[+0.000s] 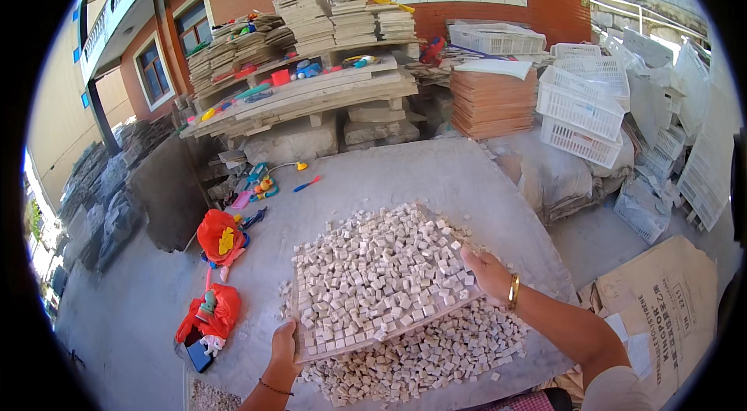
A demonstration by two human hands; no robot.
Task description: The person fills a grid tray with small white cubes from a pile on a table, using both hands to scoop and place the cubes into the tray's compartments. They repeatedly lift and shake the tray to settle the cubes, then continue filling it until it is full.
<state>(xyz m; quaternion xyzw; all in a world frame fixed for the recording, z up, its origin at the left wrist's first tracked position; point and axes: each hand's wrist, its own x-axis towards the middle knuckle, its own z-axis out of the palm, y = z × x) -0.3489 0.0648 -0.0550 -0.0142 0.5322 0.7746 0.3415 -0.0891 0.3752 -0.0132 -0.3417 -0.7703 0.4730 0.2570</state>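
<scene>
Between my hands is a shallow tray [426, 319] with a thin, pale, see-through rim, heaped with small whitish stone cubes [373, 271]. My left hand [283, 347] grips its near left corner, the thumb up along the side. At the right edge my right hand [490, 275] holds it, thumb on top and the other fingers hidden underneath. The tray is tilted, its near edge raised over a pile of loose cubes [420, 368] on the grey table [436, 166]. Whether its far edge rests on the pile, I cannot tell.
Red bags [220, 236] and a blue phone-like object [199, 357] lie at the table's left edge, small toys [264, 185] beyond. Stacked stone slabs [311, 22] stand behind. White plastic crates [580, 111] are at the right, above a flattened cardboard box [669, 310].
</scene>
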